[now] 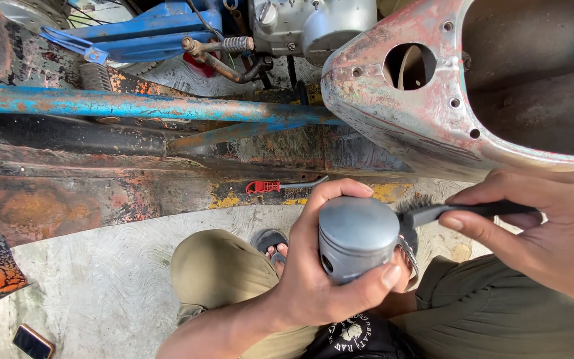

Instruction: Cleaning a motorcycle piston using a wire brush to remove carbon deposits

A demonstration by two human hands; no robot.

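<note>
The person's knees in olive trousers (pixel 220 272) are filling the bottom of the view, and just above them the left hand (pixel 320 266) is gripping a grey metal piston (pixel 357 236), thumb under its skirt and fingers curling over the far side. The right hand (pixel 546 233) is clenching the handle of a black brush (pixel 460 211), whose bristled head is touching the piston's right edge. A sandalled foot (pixel 272 244) is showing between the knees on the concrete floor (pixel 94 279), which is pale, swirled with trowel marks and stained. A phone (pixel 32 342) is lying at the lower left of the floor. Beyond the hands, a red-handled wire brush (pixel 280 186) is resting on a rusty, flaking metal sill (pixel 68 199). A chipped blue frame tube (pixel 147 105) is running across above it, an engine casing (pixel 313 23) is sitting at the top, and a worn red scooter body shell (pixel 400 113) is hanging over the right.
</note>
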